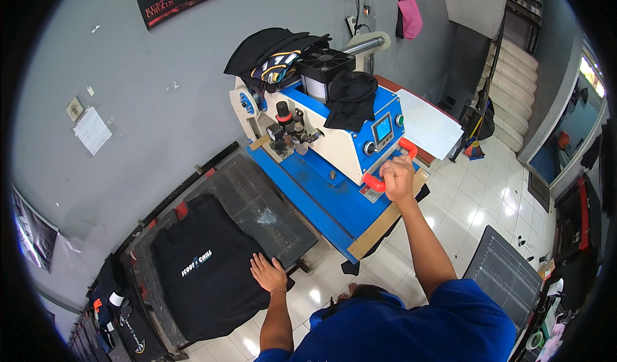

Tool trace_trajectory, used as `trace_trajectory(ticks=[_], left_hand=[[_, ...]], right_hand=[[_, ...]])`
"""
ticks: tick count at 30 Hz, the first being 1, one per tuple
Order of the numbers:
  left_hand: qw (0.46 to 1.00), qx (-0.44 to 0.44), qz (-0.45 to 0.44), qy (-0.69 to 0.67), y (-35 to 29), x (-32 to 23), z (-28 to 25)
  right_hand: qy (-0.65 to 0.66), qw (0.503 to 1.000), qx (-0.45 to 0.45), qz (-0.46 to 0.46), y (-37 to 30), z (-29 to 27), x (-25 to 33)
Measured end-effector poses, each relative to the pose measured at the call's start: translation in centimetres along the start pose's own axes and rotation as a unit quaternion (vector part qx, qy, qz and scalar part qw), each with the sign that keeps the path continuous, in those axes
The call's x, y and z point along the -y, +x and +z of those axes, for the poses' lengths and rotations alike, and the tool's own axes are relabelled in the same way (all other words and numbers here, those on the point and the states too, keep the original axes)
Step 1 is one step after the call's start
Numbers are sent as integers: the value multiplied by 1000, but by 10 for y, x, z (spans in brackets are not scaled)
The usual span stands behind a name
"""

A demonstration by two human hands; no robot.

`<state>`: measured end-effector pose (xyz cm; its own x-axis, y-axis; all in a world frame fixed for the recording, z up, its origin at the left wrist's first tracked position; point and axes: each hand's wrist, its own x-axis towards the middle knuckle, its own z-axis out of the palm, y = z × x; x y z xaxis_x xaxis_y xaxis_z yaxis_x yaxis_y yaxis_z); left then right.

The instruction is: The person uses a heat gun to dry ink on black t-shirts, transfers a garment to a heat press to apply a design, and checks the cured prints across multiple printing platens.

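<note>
My right hand (397, 177) is closed round the red handle (407, 147) on the front of a blue and white heat press (334, 146). The handle shows at both sides of my fist. Flat with its fingers spread, my left hand (268, 272) rests on the edge of a black T-shirt (205, 278). That shirt lies spread over a dark platen (257, 201) to the left of the press and bears a small white and blue print. A lit screen (383, 129) and round knobs sit above the handle. Whatever lies under the blue heating head is hidden.
Black garments (276, 56) and a crumpled black cloth (352, 98) lie on top of the press. Behind it is a white sheet (427, 124). A gridded dark board (503, 272) stands at the right, with stairs (511, 85) beyond. More dark clothes (128, 317) hang at the lower left.
</note>
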<state>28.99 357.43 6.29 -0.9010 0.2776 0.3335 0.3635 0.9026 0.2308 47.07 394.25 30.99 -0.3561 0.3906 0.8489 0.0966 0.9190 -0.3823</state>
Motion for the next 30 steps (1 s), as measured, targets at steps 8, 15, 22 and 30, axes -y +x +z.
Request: trace_trajectory(ticks=[8,15,22,30], left_hand=[[1000,4,1,1,0,-1,-1],[1000,1,-1,-5,1,0,-1],[1000,-9,3,0,0,3,4],[1000,-9,4,-4,-1,2,3]], right_hand=[[1,1000,-2,1,0,0,-2],[-4,1000,0,5,2,0,2],[2,1000,-1,1,1,0,0],[0,1000,-1,-5,0,-1,-1]])
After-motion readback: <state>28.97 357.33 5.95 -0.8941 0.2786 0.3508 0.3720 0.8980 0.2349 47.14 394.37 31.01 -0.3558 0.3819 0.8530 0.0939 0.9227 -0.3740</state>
